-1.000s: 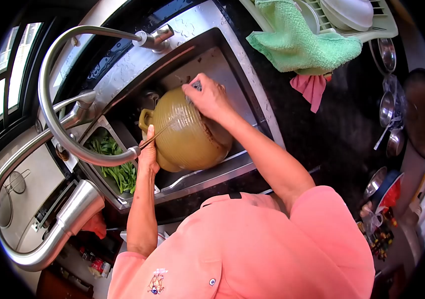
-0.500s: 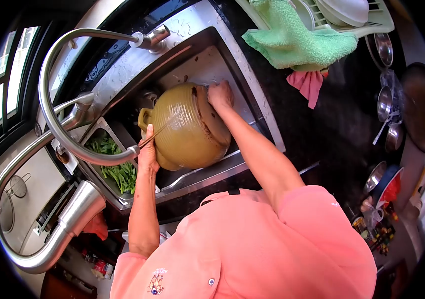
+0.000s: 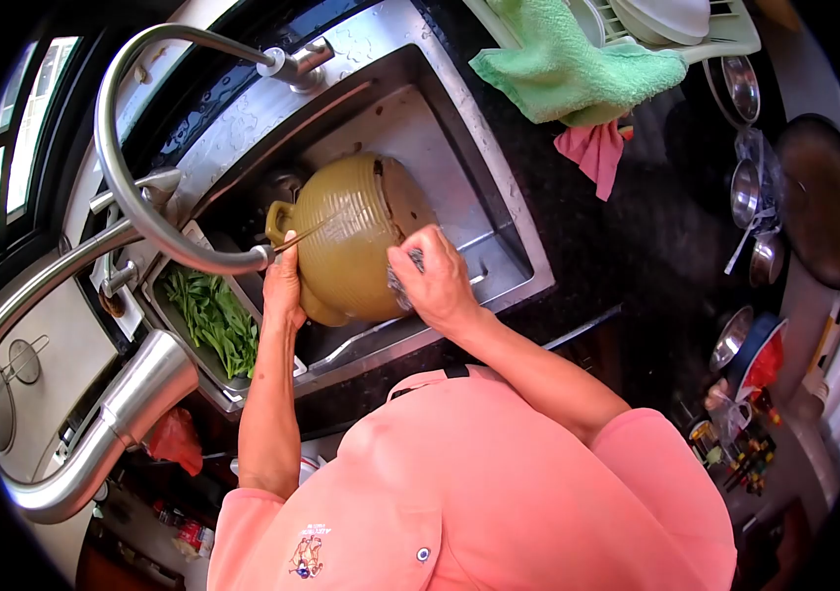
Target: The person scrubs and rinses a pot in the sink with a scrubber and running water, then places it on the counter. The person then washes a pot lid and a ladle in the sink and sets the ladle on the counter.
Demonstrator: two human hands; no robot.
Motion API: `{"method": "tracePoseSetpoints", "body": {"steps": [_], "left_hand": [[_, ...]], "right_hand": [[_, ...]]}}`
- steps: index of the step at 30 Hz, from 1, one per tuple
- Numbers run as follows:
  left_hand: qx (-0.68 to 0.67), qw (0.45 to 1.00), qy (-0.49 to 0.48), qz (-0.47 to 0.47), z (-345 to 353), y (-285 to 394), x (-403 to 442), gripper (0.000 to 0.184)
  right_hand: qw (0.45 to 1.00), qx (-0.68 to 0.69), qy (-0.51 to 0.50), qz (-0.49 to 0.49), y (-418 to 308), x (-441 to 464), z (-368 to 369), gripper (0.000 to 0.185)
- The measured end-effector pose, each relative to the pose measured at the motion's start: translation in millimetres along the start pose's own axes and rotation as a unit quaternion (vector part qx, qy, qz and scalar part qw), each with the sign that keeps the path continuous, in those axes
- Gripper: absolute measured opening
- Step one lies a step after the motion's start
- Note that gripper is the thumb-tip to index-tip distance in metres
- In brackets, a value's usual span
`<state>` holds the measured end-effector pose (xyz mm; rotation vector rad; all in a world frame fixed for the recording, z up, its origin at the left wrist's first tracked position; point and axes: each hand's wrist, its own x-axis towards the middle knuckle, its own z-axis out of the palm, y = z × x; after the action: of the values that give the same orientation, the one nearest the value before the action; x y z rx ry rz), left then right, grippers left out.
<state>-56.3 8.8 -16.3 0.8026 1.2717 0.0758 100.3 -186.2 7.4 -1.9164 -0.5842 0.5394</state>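
A yellow-brown ribbed clay pot lies tipped on its side in the steel sink, its dark-stained base turned to the right. My left hand grips the pot at its mouth end, below the loop handle; some of its fingers are hidden. In my right hand is a silvery steel wool scrubber, pressed against the pot's side near the base. A thin stream of water runs from the faucet's spout onto the pot.
Green leafy vegetables sit in a small basin left of the sink. The curved faucet and its wide spray head arch over the left side. A green towel hangs from a dish rack at the upper right.
My right hand has moved from the far side of the pot's base to the near side, bringing the scrubber into view. My left hand stays on the pot. The view has shifted slightly.
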Motion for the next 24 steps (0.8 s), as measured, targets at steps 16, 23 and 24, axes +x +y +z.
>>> {"method": "tracePoseSetpoints", "body": {"steps": [16, 23, 24], "left_hand": [[0.043, 0.999, -0.009, 0.007, 7, 7, -4, 0.085], [0.086, 0.996, 0.013, 0.021, 2, 3, 0, 0.088], [0.089, 0.995, 0.021, 0.030, 0, -2, 2, 0.087]], "right_hand": [[0.978, -0.089, 0.070, -0.178, 6, -22, 6, 0.023], [0.997, -0.061, 0.010, -0.053, -4, 122, 52, 0.028], [0.996, -0.076, -0.026, -0.025, 1, 136, 58, 0.030]]}}
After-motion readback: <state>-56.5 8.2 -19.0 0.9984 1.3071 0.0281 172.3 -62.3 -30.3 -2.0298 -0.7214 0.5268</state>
